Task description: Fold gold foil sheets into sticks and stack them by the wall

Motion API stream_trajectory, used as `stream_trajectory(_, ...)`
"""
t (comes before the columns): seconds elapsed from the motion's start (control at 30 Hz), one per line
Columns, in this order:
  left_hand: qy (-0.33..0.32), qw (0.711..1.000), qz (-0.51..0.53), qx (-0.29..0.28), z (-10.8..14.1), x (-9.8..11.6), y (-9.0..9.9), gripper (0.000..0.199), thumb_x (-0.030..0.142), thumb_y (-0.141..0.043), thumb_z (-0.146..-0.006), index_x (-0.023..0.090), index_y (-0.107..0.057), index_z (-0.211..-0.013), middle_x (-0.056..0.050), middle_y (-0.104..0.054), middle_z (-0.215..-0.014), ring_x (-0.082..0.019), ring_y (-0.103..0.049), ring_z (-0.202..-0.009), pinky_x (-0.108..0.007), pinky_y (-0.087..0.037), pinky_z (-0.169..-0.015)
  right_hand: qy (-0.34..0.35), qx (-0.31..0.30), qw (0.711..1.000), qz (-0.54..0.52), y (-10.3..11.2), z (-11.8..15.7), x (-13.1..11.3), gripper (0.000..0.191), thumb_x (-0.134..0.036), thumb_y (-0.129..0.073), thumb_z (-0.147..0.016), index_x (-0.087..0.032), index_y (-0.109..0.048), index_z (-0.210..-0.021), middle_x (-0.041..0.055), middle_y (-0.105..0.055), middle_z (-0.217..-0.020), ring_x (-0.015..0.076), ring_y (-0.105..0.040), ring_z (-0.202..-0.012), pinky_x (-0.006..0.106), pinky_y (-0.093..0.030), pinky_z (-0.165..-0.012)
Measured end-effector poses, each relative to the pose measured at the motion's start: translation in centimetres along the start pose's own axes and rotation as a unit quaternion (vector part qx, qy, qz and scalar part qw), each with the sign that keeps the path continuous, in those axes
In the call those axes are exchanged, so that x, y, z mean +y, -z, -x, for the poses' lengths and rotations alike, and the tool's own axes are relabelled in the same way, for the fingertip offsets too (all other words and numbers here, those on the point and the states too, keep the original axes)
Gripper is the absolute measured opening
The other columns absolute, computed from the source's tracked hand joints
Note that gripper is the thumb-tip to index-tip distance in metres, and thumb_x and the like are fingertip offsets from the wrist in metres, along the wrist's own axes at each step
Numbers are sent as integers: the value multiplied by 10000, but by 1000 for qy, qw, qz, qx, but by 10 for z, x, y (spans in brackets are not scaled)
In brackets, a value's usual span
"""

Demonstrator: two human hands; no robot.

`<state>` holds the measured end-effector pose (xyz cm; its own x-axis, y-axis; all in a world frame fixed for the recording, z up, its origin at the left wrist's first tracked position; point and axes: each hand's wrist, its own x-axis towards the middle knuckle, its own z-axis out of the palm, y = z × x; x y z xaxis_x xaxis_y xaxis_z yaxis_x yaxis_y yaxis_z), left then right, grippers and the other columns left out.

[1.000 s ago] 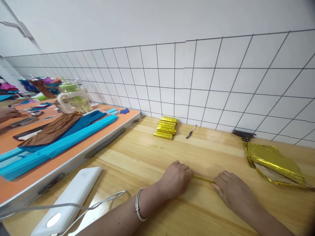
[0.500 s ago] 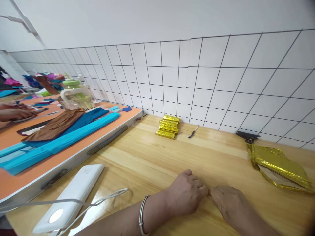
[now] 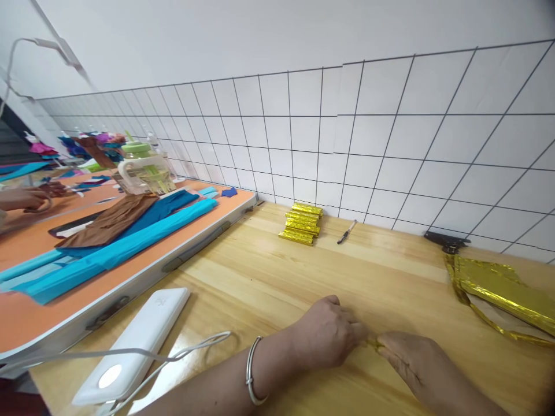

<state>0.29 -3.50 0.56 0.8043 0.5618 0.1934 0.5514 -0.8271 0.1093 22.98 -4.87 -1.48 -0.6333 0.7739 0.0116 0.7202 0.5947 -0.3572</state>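
My left hand (image 3: 325, 332), with a silver bangle at the wrist, is closed low over the wooden table. Close to its right, my right hand (image 3: 414, 358) is closed too, thumb and fingers pinched together. A short bit of gold foil strip (image 3: 375, 345) shows in the gap between both hands, gripped at either end; the rest of it is hidden by my fingers. Beyond the hands lie several narrow gold foil rolls (image 3: 301, 224) side by side, a pen (image 3: 347, 232) to their right. Over at the right rests a folded gold foil sheet (image 3: 498, 283).
A black clip (image 3: 448, 241) is by the grid-lined wall. At left lie a white power bank (image 3: 139, 346) and its cable (image 3: 195, 344). The raised orange board (image 3: 236, 202) holds fabric (image 3: 130, 237) and a green-lidded jug (image 3: 147, 167); another person's hand (image 3: 30, 199) works there.
My hands have drawn slightly apart, so gold foil now shows between them. The view has shifted a little, moving the table items rightward. The other person's hand has lifted somewhat.
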Motion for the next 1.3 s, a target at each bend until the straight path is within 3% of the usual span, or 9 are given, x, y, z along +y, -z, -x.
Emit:
stream_trajectory(0.2,21,999,32,-12,1,-19,5,48,174,-478,-817,192,-518,-800,-3,-617,-740,-141,-567,-702,-262,-359,-701,20,47,998,-36,6,1,16,324,-336,-311,-922,-249,-594,-792,4,-616,-639,142,-522,-522,244,-357,-478)
stream_trajectory(0.4,41,986,160,-9,2,-29,-3,157,142,-467,-828,182,-575,-934,-29,-645,-867,-141,-581,-769,-209,-394,-683,11,61,998,6,13,2,20,303,-322,-325,-921,-262,-596,-800,-13,-626,-640,136,-541,-517,231,-365,-474)
stream_trajectory(0.63,206,913,342,84,1,-32,-7,216,344,-556,-820,148,-623,-760,5,-600,-658,-98,-508,-599,-172,-355,-544,0,96,995,27,16,3,15,271,-272,-321,-920,-247,-587,-874,-7,-641,-677,133,-582,-573,222,-403,-506)
stream_trajectory(0.77,197,886,404,115,0,-32,-5,257,369,-525,-842,140,-636,-801,-11,-609,-696,-108,-521,-647,-188,-385,-606,-14,99,995,24,12,4,19,251,-247,-308,-922,-217,-557,-908,3,-644,-702,134,-595,-604,234,-444,-539)
stream_trajectory(1.03,192,877,419,136,1,-35,-11,256,330,-460,-884,155,-642,-923,-38,-640,-767,-126,-565,-706,-224,-426,-683,10,161,986,38,0,3,31,266,-199,-332,-909,-202,-527,-1090,58,-683,-942,162,-645,-808,279,-504,-680)
stream_trajectory(1.2,230,831,478,166,1,-39,-17,209,331,-556,-824,148,-647,-867,-27,-621,-720,-123,-547,-678,-226,-423,-662,-47,133,989,53,3,4,34,235,-299,-359,-920,-213,-556,-825,-4,-625,-680,129,-586,-586,237,-434,-544)
stream_trajectory(1.3,242,792,527,191,-1,-41,-19,176,312,-602,-789,140,-629,-806,-13,-592,-699,-115,-517,-670,-225,-411,-659,-35,127,987,91,5,4,33,307,-333,-362,-921,-207,-503,-680,-21,-549,-591,118,-529,-535,233,-374,-516)
